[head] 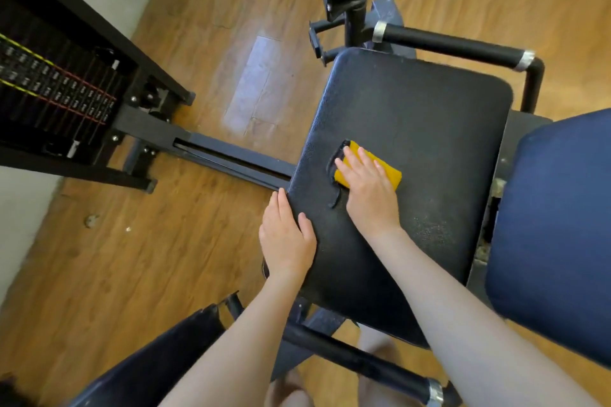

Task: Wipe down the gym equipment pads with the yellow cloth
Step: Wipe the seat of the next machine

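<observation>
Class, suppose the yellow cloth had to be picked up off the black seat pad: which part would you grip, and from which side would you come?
Probably the far right end of the yellow cloth, reached from above. The cloth lies flat and folded on the black seat pad, with the right hand pressing on its near part, so that end is the widest bare piece. A tear in the pad crowds its left edge.

The yellow cloth (390,172) — folded into a small thick rectangle — lies flat on the black pad (429,129), near its left side. The pad is broad, round-cornered and textured, with a tear just beside the cloth.
</observation>
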A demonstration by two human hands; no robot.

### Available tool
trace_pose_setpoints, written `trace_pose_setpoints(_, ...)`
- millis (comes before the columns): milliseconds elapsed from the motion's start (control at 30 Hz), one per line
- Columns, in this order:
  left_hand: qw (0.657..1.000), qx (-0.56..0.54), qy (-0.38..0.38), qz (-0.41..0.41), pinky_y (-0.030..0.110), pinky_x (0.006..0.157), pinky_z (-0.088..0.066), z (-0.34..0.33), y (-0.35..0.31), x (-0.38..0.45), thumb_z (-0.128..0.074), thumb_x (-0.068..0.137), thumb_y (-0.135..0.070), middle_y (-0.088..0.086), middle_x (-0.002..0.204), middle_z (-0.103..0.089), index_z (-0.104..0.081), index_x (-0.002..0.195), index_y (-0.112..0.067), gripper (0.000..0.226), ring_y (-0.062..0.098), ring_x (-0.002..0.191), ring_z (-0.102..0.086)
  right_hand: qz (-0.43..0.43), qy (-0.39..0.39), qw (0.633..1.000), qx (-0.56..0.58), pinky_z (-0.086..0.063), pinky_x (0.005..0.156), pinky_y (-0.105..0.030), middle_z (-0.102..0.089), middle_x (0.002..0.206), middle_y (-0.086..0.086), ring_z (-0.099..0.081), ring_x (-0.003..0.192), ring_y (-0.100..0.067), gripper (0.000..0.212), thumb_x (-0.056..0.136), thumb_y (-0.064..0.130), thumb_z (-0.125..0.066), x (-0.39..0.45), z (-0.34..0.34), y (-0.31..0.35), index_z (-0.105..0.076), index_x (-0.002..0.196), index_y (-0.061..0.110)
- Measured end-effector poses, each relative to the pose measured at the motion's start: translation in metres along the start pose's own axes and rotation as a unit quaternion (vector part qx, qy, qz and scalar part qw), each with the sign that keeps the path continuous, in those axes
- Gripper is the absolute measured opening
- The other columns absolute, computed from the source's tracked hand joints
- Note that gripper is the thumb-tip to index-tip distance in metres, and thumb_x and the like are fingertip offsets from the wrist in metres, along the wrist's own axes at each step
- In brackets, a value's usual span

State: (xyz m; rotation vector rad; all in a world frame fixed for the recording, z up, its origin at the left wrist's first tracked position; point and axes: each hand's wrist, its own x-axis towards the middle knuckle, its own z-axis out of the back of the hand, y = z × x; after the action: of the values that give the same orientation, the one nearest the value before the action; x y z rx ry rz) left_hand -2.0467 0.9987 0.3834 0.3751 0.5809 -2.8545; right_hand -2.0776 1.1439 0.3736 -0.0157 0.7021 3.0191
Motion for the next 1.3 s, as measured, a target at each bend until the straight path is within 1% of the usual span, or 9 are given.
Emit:
trace_pose_setpoints(200, 0.996, 0.022, 0.044, -0.068, 0.036, 0.113, -0.028, -0.002, -0.009, 0.024, -0.040, 0.096, -0.037, 0.000, 0.154, -0.026, -0.017, 0.150, -0.017, 0.062, 0.019, 0.139, -0.028, -0.230, -0.055, 0.971, -0.034, -0.023, 0.112, -0.044, -0.036, 0.147, -0.011, -0.027, 0.139, -0.032, 0.056, 0.082, -0.016, -0.042, -0.052, 0.044, -0.078, -0.049, 0.133, 0.007)
trace_pose_setpoints(333, 0.995, 0.039, 0.040, -0.082, 0.034, 0.111, -0.027, -0.005, -0.005, 0.024, -0.037, 0.096, -0.040, 0.000, 0.155, -0.022, -0.012, 0.150, -0.018, 0.064, 0.018, 0.140, -0.027, -0.328, -0.104, 0.939, 0.000, -0.019, 0.112, -0.037, -0.037, 0.146, -0.012, -0.026, 0.139, -0.031, 0.045, 0.088, -0.010, -0.044, -0.043, 0.051, -0.073, -0.052, 0.130, 0.005)
trace_pose_setpoints(433, 0.994, 0.056, 0.046, -0.086, 0.034, 0.111, -0.027, -0.007, -0.004, 0.026, -0.033, 0.096, -0.041, 0.000, 0.156, -0.018, -0.008, 0.151, -0.020, 0.063, 0.018, 0.140, -0.024, -0.265, -0.126, 0.952, 0.085, -0.016, 0.113, -0.033, -0.039, 0.144, -0.014, -0.025, 0.139, -0.032, 0.040, 0.090, -0.007, -0.043, 0.000, 0.041, -0.030, -0.053, 0.128, 0.003)
trace_pose_setpoints(567, 0.993, 0.054, 0.045, -0.093, 0.036, 0.106, -0.033, -0.007, -0.003, 0.025, -0.028, 0.094, -0.042, 0.002, 0.155, -0.021, -0.009, 0.151, -0.018, 0.064, 0.019, 0.137, -0.028, -0.039, 0.018, 0.995, 0.087, -0.015, 0.114, -0.040, -0.035, 0.148, -0.010, -0.019, 0.141, -0.029, 0.047, 0.087, -0.006, -0.041, 0.068, 0.005, 0.040, -0.051, 0.131, 0.009)
trace_pose_setpoints(667, 0.992, 0.062, 0.051, -0.093, 0.035, 0.102, -0.036, -0.005, -0.004, 0.025, -0.016, 0.087, -0.047, 0.004, 0.153, -0.025, -0.011, 0.151, -0.018, 0.070, 0.020, 0.134, -0.032, 0.003, 0.065, 0.998, 0.012, -0.013, 0.114, -0.042, -0.034, 0.149, -0.004, -0.019, 0.142, -0.024, 0.044, 0.089, 0.005, -0.041, 0.083, -0.019, 0.056, -0.051, 0.131, 0.013)
trace_pose_setpoints(800, 0.992, 0.065, 0.061, -0.085, 0.033, 0.099, -0.038, -0.003, -0.005, 0.026, -0.028, 0.093, -0.042, 0.003, 0.152, -0.026, -0.008, 0.151, -0.019, 0.066, 0.019, 0.128, -0.037, -0.018, -0.004, 1.000, 0.002, -0.034, 0.105, -0.045, -0.052, 0.136, -0.008, -0.044, 0.129, -0.029, 0.045, 0.079, 0.003, -0.046, 0.061, -0.014, 0.021, -0.061, 0.121, 0.011)
trace_pose_setpoints(1033, 0.991, 0.068, 0.090, -0.069, 0.030, 0.103, -0.036, -0.001, -0.008, 0.027, -0.033, 0.096, -0.043, -0.003, 0.153, -0.021, -0.002, 0.150, -0.024, 0.066, 0.016, 0.131, -0.033, -0.274, -0.067, 0.959, -0.036, -0.019, 0.115, -0.046, -0.033, 0.149, -0.010, -0.023, 0.140, -0.030, 0.055, 0.084, -0.015, -0.042, -0.015, 0.053, -0.087, -0.048, 0.134, 0.007)
trace_pose_setpoints(1167, 0.990, 0.075, 0.093, -0.073, 0.029, 0.100, -0.037, 0.001, -0.007, 0.027, -0.034, 0.096, -0.040, -0.002, 0.153, -0.021, -0.002, 0.151, -0.021, 0.066, 0.016, 0.130, -0.033, -0.372, -0.123, 0.920, 0.010, -0.019, 0.114, -0.044, -0.034, 0.148, -0.013, -0.023, 0.140, -0.031, 0.046, 0.088, -0.010, -0.042, -0.007, 0.062, -0.085, -0.050, 0.131, 0.003)
trace_pose_setpoints(1300, 0.990, 0.077, 0.100, -0.068, 0.029, 0.100, -0.037, 0.003, -0.011, 0.029, -0.034, 0.096, -0.038, -0.001, 0.154, -0.020, -0.003, 0.151, -0.020, 0.066, 0.016, 0.129, -0.032, -0.212, -0.158, 0.963, 0.058, -0.026, 0.107, -0.039, -0.051, 0.132, -0.022, -0.040, 0.128, -0.042, 0.039, 0.083, -0.009, -0.045, 0.059, 0.044, -0.022, -0.059, 0.118, -0.003)
